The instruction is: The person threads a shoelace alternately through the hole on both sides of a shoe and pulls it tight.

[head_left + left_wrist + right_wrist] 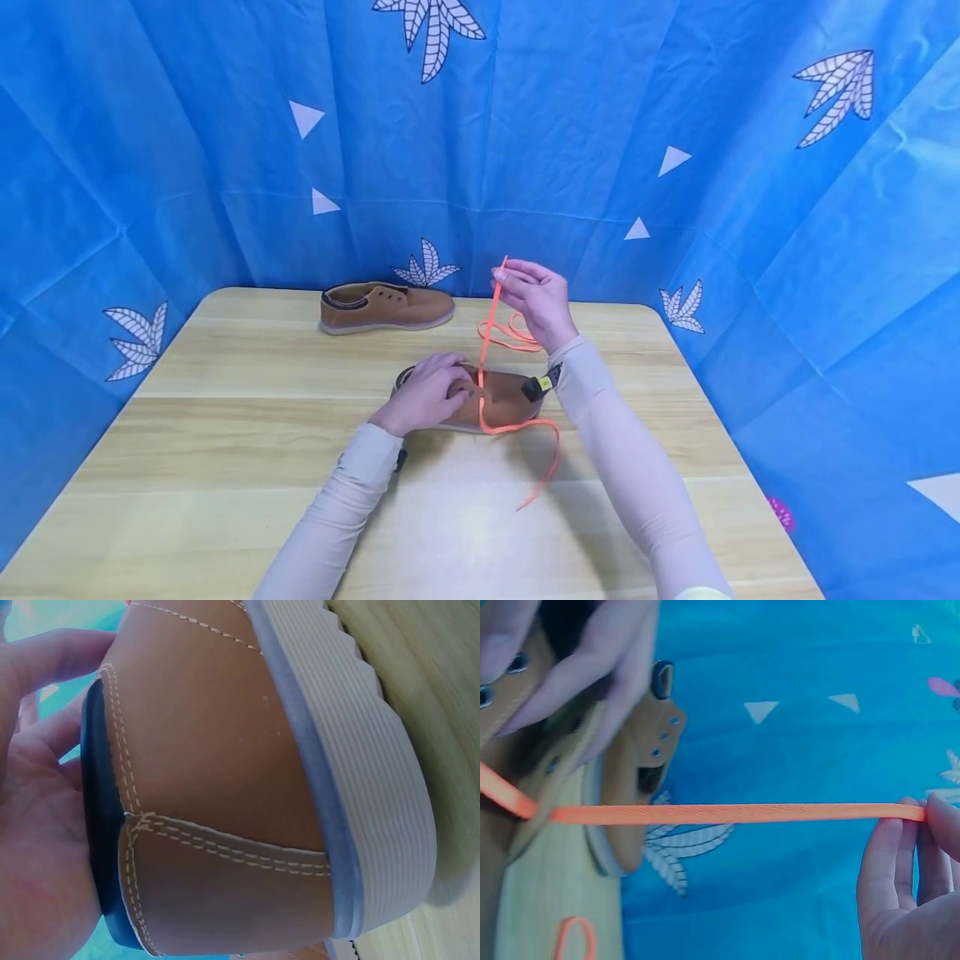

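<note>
A brown shoe (513, 398) with a pale sole lies side-on on the table, toe to the right. Over its opening, my left hand (429, 392) holds the upper, thumb on the near side by the eyelets and fingers toward the far side. In the left wrist view the heel side of this shoe (217, 765) fills the picture beside the palm. An orange shoelace (489, 329) runs through the lacing area. My right hand (536, 302) pinches one length near its tip, pulled taut above the shoe. The right wrist view shows the stretched lace (727, 814) and the pinching fingertips.
Behind stands a second brown shoe (390, 307), without a lace in its eyelets. Another orange lace (513, 343) lies loosely looped behind the right forearm. The held lace's loose end trails toward the table's front. A blue curtain (555, 150) surrounds the wooden table (247, 400).
</note>
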Demonstrator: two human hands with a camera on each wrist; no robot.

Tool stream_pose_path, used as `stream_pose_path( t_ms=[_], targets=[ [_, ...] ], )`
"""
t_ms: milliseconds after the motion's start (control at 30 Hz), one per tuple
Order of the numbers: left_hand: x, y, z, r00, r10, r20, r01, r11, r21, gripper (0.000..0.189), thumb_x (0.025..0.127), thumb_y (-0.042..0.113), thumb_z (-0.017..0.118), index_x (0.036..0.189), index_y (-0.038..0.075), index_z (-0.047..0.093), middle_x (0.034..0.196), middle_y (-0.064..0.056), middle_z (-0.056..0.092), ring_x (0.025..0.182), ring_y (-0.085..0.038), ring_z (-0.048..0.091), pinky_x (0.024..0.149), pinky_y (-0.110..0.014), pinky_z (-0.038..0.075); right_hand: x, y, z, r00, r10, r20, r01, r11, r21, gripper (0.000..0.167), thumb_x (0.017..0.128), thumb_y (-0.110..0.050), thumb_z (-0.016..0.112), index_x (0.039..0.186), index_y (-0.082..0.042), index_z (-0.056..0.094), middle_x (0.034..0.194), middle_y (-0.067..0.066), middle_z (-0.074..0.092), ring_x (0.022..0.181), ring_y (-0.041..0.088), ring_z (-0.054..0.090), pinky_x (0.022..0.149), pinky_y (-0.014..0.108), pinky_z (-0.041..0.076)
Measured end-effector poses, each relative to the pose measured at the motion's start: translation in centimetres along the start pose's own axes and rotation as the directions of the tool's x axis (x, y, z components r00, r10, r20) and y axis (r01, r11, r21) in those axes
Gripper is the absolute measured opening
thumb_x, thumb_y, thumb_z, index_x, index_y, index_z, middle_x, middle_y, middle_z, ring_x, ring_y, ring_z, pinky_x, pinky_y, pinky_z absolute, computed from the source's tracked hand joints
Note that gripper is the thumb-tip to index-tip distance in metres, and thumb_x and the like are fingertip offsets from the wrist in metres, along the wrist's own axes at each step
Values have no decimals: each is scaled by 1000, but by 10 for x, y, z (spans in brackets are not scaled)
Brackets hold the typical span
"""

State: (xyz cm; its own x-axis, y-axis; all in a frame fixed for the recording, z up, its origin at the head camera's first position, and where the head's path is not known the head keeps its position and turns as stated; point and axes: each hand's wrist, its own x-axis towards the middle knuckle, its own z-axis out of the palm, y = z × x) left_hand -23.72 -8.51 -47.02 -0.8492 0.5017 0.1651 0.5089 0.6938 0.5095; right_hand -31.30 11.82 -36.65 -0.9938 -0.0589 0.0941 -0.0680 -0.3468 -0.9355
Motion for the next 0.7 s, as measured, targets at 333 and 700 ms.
stream_pose_path(
  t_ms=[333, 700],
  targets=[
    [0, 0, 1, 1000, 2, -3, -2, 1000, -2, 14, 98, 20, 69, 106, 12, 76, 145, -10, 60, 142, -33, 49, 123, -57, 32, -8, -34, 14, 991, -134, 29, 132, 990, 51, 18, 90, 6, 73, 99, -8, 79, 91, 5, 81, 84, 19, 80, 75, 30, 64],
    [2, -1, -1, 1000, -6, 8, 6, 1000, 2, 20, 98, 22, 67, 111, 10, 76, 149, -12, 56, 142, -34, 48, 121, -59, 34, -24, -68, 26, 961, -263, 85, 245, 953, 179, 23, 89, 14, 70, 100, -4, 79, 92, 9, 81, 83, 21, 80, 77, 33, 65]
  ],
)
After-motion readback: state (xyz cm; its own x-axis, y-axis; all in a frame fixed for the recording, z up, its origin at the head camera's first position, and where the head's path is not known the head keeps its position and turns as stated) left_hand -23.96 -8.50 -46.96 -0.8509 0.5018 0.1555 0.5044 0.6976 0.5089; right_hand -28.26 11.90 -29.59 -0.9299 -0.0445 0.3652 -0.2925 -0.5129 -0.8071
